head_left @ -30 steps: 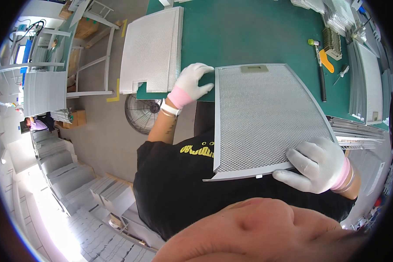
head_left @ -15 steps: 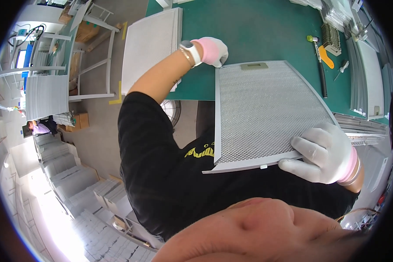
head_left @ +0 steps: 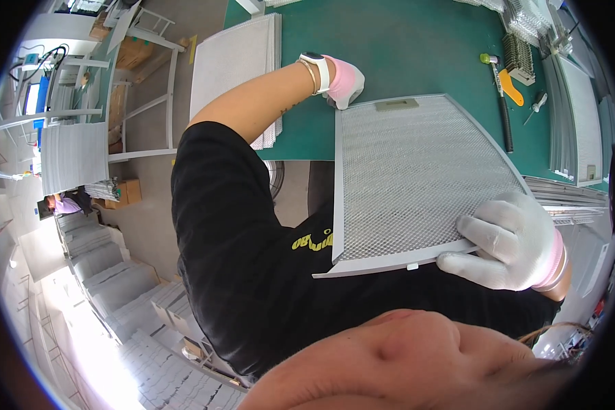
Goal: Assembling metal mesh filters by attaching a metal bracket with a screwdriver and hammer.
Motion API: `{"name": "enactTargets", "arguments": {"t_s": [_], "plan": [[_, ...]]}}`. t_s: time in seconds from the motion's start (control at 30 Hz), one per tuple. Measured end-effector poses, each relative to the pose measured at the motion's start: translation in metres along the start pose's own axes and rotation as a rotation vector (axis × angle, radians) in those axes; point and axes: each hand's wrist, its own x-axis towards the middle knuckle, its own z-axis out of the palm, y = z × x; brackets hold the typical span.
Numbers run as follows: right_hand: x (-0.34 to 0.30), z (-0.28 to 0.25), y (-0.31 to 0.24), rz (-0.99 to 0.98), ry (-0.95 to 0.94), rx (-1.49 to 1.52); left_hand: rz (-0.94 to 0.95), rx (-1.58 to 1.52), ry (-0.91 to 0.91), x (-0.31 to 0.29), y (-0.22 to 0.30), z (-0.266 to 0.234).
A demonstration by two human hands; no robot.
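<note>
A silver metal mesh filter panel (head_left: 417,171) with a thin frame spans from the green table to my body. A small recessed latch plate (head_left: 397,104) sits in its far edge. My left hand (head_left: 347,83), in a white and pink glove, is closed at the panel's far left corner; its fingertips are partly hidden. My right hand (head_left: 509,239), gloved alike, grips the near right part of the frame, fingers over the mesh and thumb along the near edge. The near frame strip (head_left: 383,263) juts past the left side at its end, and a small white tab (head_left: 412,266) hangs below it.
A stack of mesh panels (head_left: 232,65) lies left on the green table (head_left: 389,41). At right are a hammer (head_left: 502,102), an orange scraper-like piece (head_left: 510,87), a screwdriver (head_left: 536,108) and standing panels (head_left: 574,123). Another person (head_left: 65,203) is far left.
My left wrist has turned and moved slightly right at the corner, and my left elbow has swung outward to the left. The panel's near left end shifted slightly toward me. My right hand barely moved.
</note>
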Motion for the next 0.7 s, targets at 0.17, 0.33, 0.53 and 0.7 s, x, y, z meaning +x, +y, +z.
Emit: {"name": "enactTargets", "arguments": {"t_s": [0.17,0.33,0.53,0.7], "plan": [[0.004,-0.003,0.002,0.018,0.016,0.023,-0.009,0.031,0.084,-0.006,0.005,0.007],[0.004,-0.003,0.010,-0.026,0.070,-0.010,0.014,-0.177,0.148,-0.033,-0.017,0.012],[0.033,-0.036,0.029,0.052,-0.097,0.105,1.317,-0.722,1.032,-0.127,0.012,0.051],[0.056,-0.036,0.057,0.131,0.026,-0.107,0.896,-0.526,1.729,-0.148,0.095,0.045]]}}
